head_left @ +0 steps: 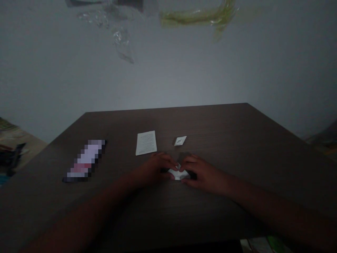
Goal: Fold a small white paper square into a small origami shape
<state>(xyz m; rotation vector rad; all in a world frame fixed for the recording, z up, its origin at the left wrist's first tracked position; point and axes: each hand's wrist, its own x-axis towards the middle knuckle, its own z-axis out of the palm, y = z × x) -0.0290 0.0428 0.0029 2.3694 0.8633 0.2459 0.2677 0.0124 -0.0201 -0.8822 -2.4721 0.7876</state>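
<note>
A small piece of folded white paper (178, 174) lies on the dark wooden table (210, 123) in front of me. From the left, my left hand (160, 167) grips it with thumb and fingers. On the opposite side my right hand (201, 173) pinches it as well, fingertips close to those of the left. The fingers cover parts of the paper, so its full shape is hidden. Just beyond the hands rests a separate diamond-shaped folded paper (180, 141). Left of that, a squarish stack or sheet of printed paper (146, 143) lies flat.
A phone-like slab (85, 160) with a pixelated screen lies on the table's left side. Behind the table rises a pale wall (168, 73) with yellow tape (189, 18) and clear plastic (122, 40) stuck on it. Clutter (12, 151) shows beyond the left edge.
</note>
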